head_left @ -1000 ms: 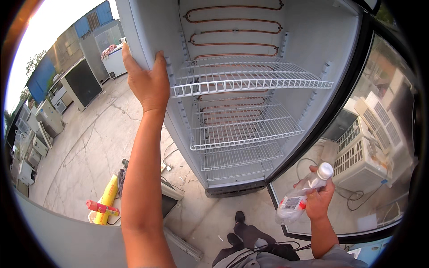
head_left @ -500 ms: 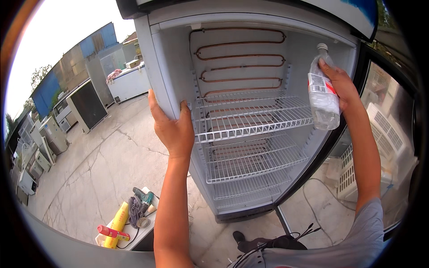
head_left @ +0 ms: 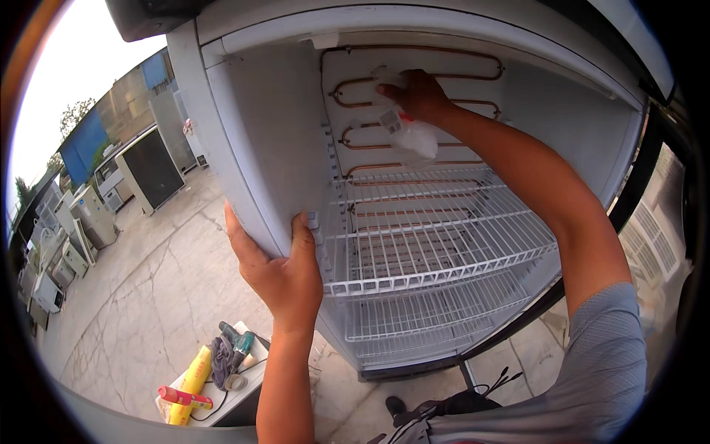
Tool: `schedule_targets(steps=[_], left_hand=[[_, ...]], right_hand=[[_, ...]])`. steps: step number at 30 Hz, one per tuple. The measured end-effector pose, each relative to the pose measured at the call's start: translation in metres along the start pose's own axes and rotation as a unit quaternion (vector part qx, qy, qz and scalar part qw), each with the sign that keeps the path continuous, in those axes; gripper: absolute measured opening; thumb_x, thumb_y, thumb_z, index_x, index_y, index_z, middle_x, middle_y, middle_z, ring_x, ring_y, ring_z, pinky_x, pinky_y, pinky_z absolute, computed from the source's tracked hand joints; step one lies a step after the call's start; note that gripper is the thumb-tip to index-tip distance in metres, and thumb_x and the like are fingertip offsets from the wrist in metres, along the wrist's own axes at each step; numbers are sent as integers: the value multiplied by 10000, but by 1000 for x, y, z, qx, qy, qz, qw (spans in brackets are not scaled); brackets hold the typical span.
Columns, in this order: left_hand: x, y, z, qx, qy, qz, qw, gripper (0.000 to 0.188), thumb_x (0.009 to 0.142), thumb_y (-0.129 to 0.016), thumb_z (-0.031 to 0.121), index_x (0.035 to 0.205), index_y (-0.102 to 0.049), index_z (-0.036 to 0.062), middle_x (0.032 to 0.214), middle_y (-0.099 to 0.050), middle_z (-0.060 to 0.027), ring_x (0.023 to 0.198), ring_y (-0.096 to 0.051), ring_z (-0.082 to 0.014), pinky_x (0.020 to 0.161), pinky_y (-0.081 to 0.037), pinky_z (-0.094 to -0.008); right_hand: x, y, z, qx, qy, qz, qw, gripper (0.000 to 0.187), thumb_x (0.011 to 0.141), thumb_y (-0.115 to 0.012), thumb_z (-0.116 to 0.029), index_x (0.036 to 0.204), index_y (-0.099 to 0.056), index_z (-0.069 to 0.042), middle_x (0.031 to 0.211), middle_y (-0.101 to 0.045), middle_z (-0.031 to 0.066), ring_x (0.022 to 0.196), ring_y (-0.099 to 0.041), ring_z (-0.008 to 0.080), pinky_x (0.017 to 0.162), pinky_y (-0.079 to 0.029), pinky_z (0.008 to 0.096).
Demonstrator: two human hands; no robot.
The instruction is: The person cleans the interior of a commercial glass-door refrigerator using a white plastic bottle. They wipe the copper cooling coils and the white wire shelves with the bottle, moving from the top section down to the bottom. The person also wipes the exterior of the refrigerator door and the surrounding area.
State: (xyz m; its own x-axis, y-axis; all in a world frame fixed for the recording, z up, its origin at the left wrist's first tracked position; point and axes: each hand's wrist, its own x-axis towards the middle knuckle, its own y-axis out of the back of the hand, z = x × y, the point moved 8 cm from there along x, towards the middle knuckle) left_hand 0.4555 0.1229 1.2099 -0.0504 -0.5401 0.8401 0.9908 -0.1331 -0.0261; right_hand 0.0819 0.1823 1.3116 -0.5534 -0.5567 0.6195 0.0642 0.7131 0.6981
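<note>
My right hand (head_left: 418, 96) is closed around a see-through plastic bottle (head_left: 414, 140) with a white and red label. It holds the bottle, tilted, inside an upright refrigerator (head_left: 270, 133), in front of the bent copper tubing (head_left: 414, 49) on the back wall and above the top white wire shelf (head_left: 444, 237). The hand hides part of the bottle's upper half. My left hand (head_left: 285, 285) grips the front edge of the cabinet's left wall, thumb inside and fingers outside, beside the top shelf's left front corner.
More wire shelves (head_left: 436, 318) sit below. On the right stands the open glass door (head_left: 651, 185). At lower left, a small table (head_left: 248, 381) bears a drill (head_left: 237, 344), a yellow cylinder (head_left: 194, 374) and a red tube (head_left: 185, 397). Old appliances (head_left: 92, 214) line the yard.
My right hand has carried the bottle from the cabinet's right front leftward and deeper inside, toward the copper tubing. The view has come closer to the cabinet. My left hand keeps its grip.
</note>
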Motion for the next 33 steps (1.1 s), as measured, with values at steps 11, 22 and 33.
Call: schedule_targets(steps=[11,22,33], left_hand=[[-6,-3,-9,16,7,38,999,565,896,-732,132,1348,-437,-34,1174,-533,-113,1075,-503,-206,975,-401,-329],[-9,-1,-15,25,14,32,999,658,885,-740,139,1413,-390,-39,1250,-510,-118,1153,-487,-220,1017,-392,-357],[-9,-2,-19,-24,22,36,999,671,867,-739,128,1417,-391,-35,1262,-521,-134,1149,-501,-218,1017,-400,-358]], right_hand=[[82,-55,-25,-34,84,78,993,476,900,-664,-494,839,-682,-22,718,-679,120,735,-685,252,750,-542,401],[83,-62,-45,58,112,64,990,358,922,-689,-369,823,-673,-25,577,-630,74,681,-685,186,712,-534,356],[79,-63,-47,7,100,26,995,445,940,-648,-421,779,-676,-7,770,-675,154,799,-671,306,788,-518,430]])
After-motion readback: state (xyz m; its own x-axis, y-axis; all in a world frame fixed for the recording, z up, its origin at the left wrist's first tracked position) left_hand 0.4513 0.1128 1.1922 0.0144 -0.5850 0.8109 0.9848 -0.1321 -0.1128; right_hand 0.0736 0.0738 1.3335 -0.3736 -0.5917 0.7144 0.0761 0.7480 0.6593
